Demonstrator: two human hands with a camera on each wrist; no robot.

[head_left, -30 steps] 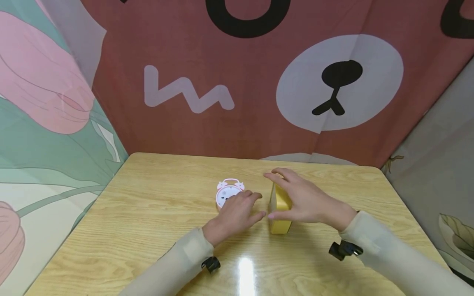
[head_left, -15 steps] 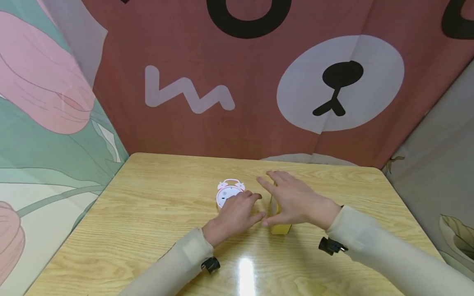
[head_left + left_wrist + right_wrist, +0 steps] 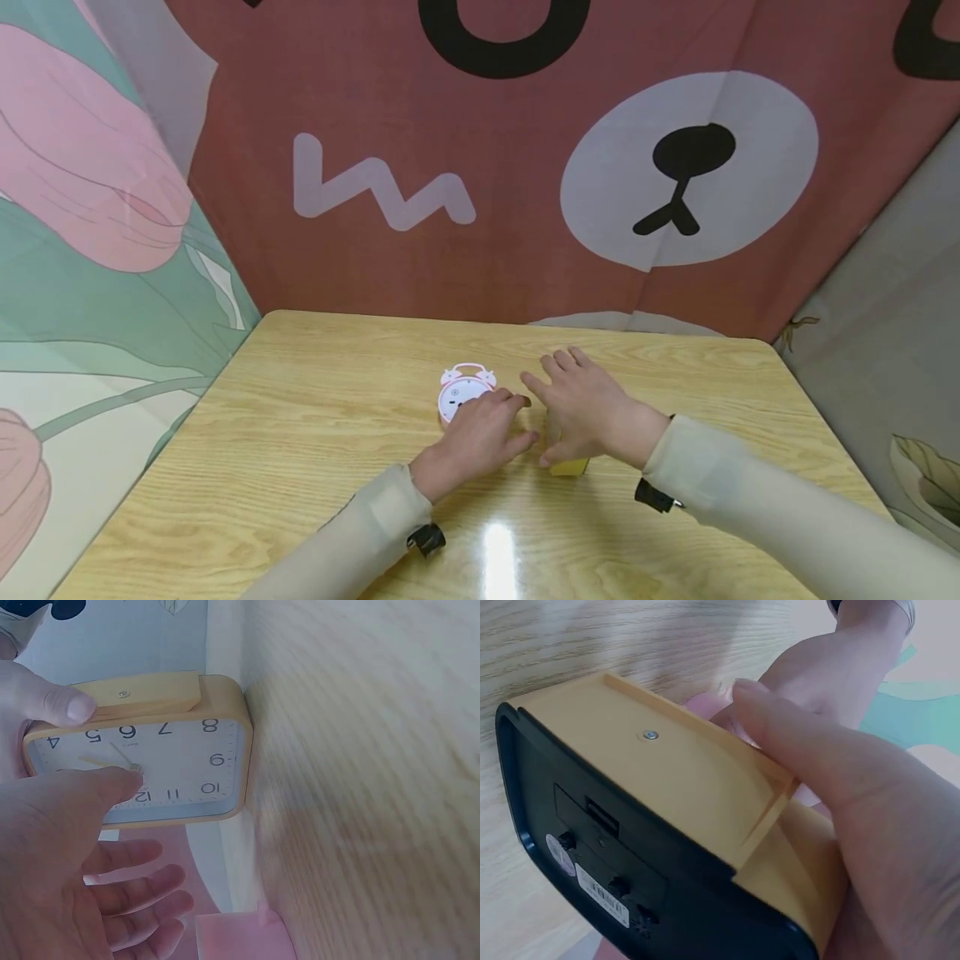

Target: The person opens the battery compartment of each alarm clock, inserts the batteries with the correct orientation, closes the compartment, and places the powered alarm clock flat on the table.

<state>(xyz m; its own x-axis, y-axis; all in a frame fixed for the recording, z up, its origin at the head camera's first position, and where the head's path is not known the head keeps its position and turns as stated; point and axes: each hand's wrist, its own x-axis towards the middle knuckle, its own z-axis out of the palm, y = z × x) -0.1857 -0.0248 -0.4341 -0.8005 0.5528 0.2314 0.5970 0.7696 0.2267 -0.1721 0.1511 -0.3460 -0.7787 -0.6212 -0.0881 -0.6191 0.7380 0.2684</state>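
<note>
A desk clock with a yellow wood-coloured case stands on one end on the table. Its white face with numerals shows in the left wrist view, and its black back with a barcode label in the right wrist view. Over its upper end reaches my right hand, thumb along the underside, fingers spread; their far-side contact is hidden. My left hand is facing the clock's face with fingers loosely bent, holding nothing. Behind that hand is a pink twin-bell alarm clock, partly covered by it.
The wooden table spans the lower view, with a bright light reflection near the front. A brown bear-print cloth hangs behind it. A floral cloth hangs on the left and a pale cloth on the right.
My right hand has shifted left over the desk clock's upper end, covering more of it. The desk clock, the pink alarm clock and my left hand have stayed in place.
</note>
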